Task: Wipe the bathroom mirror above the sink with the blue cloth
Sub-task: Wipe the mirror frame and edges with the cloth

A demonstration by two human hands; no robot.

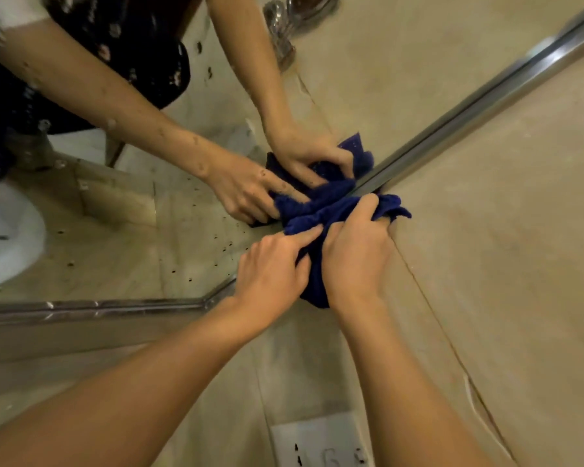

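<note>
Both hands bunch the blue cloth (321, 214) against the mirror (122, 244) at its metal frame (452, 124), the right hand (354, 254) gripping it in curled fingers, the left hand (270, 267) pinching a fold, likely to concentrate pressure along the edge; no readable writing shows.

Dim, warm light; soft focus, wide-angle bending at edges.
</note>
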